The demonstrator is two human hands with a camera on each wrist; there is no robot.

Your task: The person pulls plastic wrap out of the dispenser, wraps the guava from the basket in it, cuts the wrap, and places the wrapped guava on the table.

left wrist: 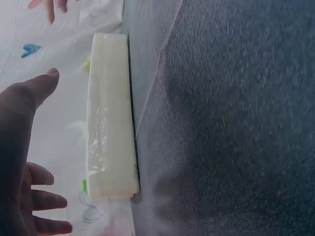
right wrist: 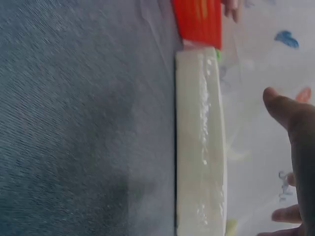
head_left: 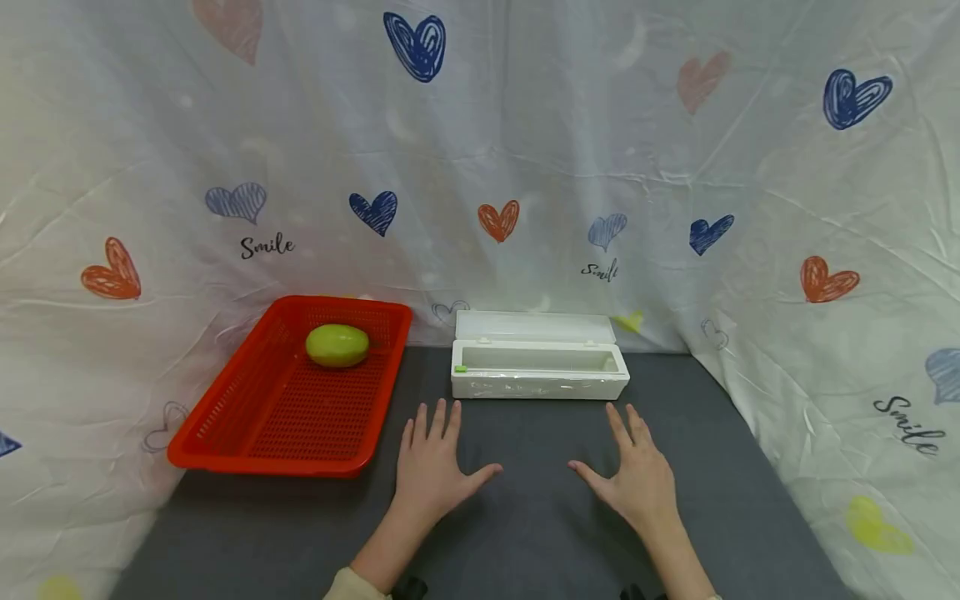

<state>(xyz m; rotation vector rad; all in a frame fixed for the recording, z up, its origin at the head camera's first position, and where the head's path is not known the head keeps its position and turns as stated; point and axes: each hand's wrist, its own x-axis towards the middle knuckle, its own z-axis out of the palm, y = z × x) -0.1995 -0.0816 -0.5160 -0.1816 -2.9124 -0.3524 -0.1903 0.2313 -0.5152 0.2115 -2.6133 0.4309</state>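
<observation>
A long white box [head_left: 540, 389] with its lid [head_left: 534, 326] raised stands at the back of the dark table, a small green piece [head_left: 461, 368] at the left of its opening. My left hand [head_left: 431, 467] hovers in front of the box's left end, fingers spread and thumb pointing inward, holding nothing. Opposite it, my right hand [head_left: 641, 479] is spread in the same way before the right end, also holding nothing. Both wrist views show the box's smooth, shiny front [left wrist: 112, 118] beyond the fingers.
At the left, a red plastic basket [head_left: 270, 465] with a perforated bottom holds a green-yellow oval fruit [head_left: 337, 345]. A white curtain [head_left: 480, 108] printed with hearts hangs behind and along both sides of the grey table [head_left: 525, 533].
</observation>
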